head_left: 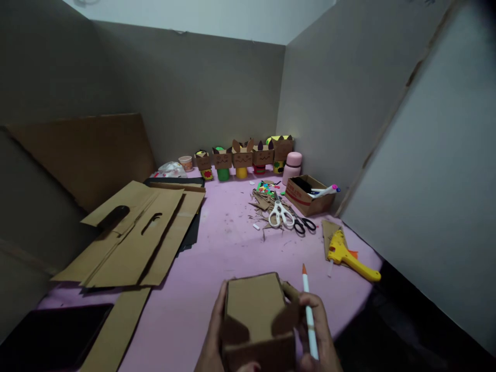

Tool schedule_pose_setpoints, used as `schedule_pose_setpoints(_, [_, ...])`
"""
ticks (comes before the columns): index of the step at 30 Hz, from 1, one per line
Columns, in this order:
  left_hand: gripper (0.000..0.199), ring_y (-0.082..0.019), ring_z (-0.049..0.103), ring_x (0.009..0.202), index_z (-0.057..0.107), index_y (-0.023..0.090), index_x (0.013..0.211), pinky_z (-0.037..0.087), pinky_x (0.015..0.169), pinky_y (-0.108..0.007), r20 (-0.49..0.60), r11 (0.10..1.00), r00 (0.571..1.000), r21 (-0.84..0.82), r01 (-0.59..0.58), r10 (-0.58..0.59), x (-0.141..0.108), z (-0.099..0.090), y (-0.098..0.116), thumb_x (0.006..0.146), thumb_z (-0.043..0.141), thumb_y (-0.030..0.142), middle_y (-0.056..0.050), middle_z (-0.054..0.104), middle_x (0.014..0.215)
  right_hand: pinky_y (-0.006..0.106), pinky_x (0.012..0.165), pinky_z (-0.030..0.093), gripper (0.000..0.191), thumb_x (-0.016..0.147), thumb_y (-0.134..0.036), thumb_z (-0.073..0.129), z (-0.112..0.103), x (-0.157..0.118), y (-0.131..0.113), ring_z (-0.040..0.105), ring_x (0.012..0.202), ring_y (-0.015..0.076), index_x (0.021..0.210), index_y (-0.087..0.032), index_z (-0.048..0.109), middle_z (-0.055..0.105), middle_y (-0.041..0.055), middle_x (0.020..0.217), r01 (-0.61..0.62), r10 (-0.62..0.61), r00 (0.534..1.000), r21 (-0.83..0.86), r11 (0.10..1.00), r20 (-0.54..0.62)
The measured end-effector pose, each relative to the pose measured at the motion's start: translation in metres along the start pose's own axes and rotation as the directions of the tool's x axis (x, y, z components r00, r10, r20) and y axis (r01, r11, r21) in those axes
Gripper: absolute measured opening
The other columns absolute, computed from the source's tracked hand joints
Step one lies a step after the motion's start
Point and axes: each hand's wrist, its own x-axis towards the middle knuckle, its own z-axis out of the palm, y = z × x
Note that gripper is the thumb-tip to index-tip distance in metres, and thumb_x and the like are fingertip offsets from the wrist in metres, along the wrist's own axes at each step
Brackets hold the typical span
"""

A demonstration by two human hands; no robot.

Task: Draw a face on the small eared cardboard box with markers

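A small brown cardboard box [253,299] with ear-like flaps is held low in front of me, at the bottom of the head view. My left hand [212,338] grips its left side, with a thumb at the near edge. On the other side, my right hand [322,333] has its fingers closed round a white pen [310,323] with an orange-brown tip pointing away from me. Those same fingers also rest against the box's right side. The box's lower part and near face are cut off by the frame.
Cardboard sheets [135,253] lie left, near a dark tablet-like slab [54,330]. White scissors [279,214], black scissors [304,225] and scraps lie ahead. A yellow glue gun [351,258] and an open box of pens [310,199] are right. Cardboard-headed figures [242,160] and a pink flask [292,168] stand behind.
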Motion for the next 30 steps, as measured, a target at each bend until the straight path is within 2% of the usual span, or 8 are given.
schedule_pose_setpoints(4, [0.123,-0.032,0.055,0.118,0.005,0.019,0.146,0.047,0.097,-0.039,-0.069,0.967,0.993,-0.242,0.077,-0.097,0.002,0.006,0.01,0.056,0.077,0.06,-0.016,0.055,0.133,0.033,0.092,0.048,0.054,0.074,-0.062,0.064,-0.005,-0.003,-0.009,0.062,0.11,0.0217,0.112,-0.03,0.044,0.067,0.006,0.116,0.062,-0.074,0.991,-0.111,0.992,-0.108])
schedule_pose_setpoints(8, [0.121,-0.03,0.057,0.115,0.005,0.021,0.146,0.049,0.093,-0.037,-0.132,0.954,0.981,-0.283,0.101,-0.143,0.001,0.012,0.011,0.056,0.075,0.064,-0.013,0.055,0.134,0.033,0.084,0.048,0.02,0.085,-0.045,0.06,-0.015,-0.007,-0.02,0.065,0.095,0.0202,0.085,-0.026,0.056,0.074,0.0041,0.09,0.151,-0.219,0.96,-0.331,0.931,-0.177])
schedule_pose_setpoints(13, [0.119,-0.03,0.053,0.121,0.012,0.022,0.146,0.048,0.096,-0.035,-0.167,0.97,0.979,-0.231,0.073,-0.114,-0.002,0.012,0.009,0.054,0.076,0.065,-0.011,0.051,0.138,0.035,0.08,0.052,0.024,0.083,-0.048,0.061,-0.024,-0.006,-0.028,0.067,0.091,0.0235,0.077,-0.025,0.06,0.075,0.0063,0.088,0.117,-0.204,0.966,-0.44,0.891,-0.157])
schedule_pose_setpoints(16, [0.116,-0.03,0.045,0.129,0.019,0.026,0.144,0.045,0.101,-0.035,-0.224,0.997,0.974,-0.071,0.009,-0.025,-0.006,0.011,0.0,0.051,0.078,0.064,-0.008,0.046,0.143,0.033,0.083,0.053,0.02,0.081,-0.044,0.064,-0.023,-0.005,-0.027,0.069,0.093,0.0228,0.081,-0.024,0.06,0.074,0.0067,0.095,0.066,-0.151,0.976,-0.453,0.889,-0.154])
schedule_pose_setpoints(19, [0.101,-0.03,0.034,0.137,0.025,0.034,0.141,0.038,0.108,-0.04,-0.286,0.98,0.939,0.105,-0.167,0.19,-0.012,0.014,-0.011,0.058,0.073,0.065,-0.003,0.034,0.151,0.031,0.084,0.053,0.019,0.081,-0.043,0.064,-0.019,-0.004,-0.026,0.068,0.098,0.022,0.085,-0.024,0.06,0.072,0.0069,0.102,0.057,-0.131,0.981,-0.427,0.902,-0.145])
schedule_pose_setpoints(23, [0.086,-0.032,0.028,0.139,0.021,0.043,0.14,0.035,0.11,-0.046,-0.261,0.943,0.908,0.155,-0.296,0.328,-0.015,0.016,-0.02,0.069,0.064,0.065,0.002,0.018,0.157,0.03,0.08,0.055,0.023,0.082,-0.049,0.061,-0.013,-0.007,-0.025,0.069,0.091,0.0205,0.087,-0.026,0.06,0.072,0.0047,0.097,0.039,-0.107,0.982,-0.387,0.921,-0.154])
schedule_pose_setpoints(27, [0.094,-0.033,0.028,0.139,0.022,0.043,0.139,0.033,0.111,-0.046,-0.225,0.964,0.938,0.089,-0.25,0.264,-0.012,0.014,-0.018,0.062,0.074,0.061,0.001,0.018,0.156,0.028,0.076,0.056,0.027,0.08,-0.052,0.063,-0.011,-0.01,-0.027,0.07,0.087,0.0203,0.085,-0.026,0.059,0.072,0.0033,0.092,-0.021,-0.054,0.98,-0.366,0.93,-0.192])
schedule_pose_setpoints(30, [0.11,-0.034,0.04,0.132,0.017,0.032,0.142,0.04,0.106,-0.044,-0.215,0.991,0.973,-0.085,-0.106,0.085,-0.009,0.014,-0.007,0.055,0.079,0.059,-0.008,0.033,0.151,0.024,0.079,0.053,0.024,0.082,-0.05,0.062,-0.012,-0.01,-0.028,0.069,0.088,0.0181,0.083,-0.025,0.059,0.073,0.0031,0.092,-0.089,0.01,0.978,-0.377,0.922,-0.207])
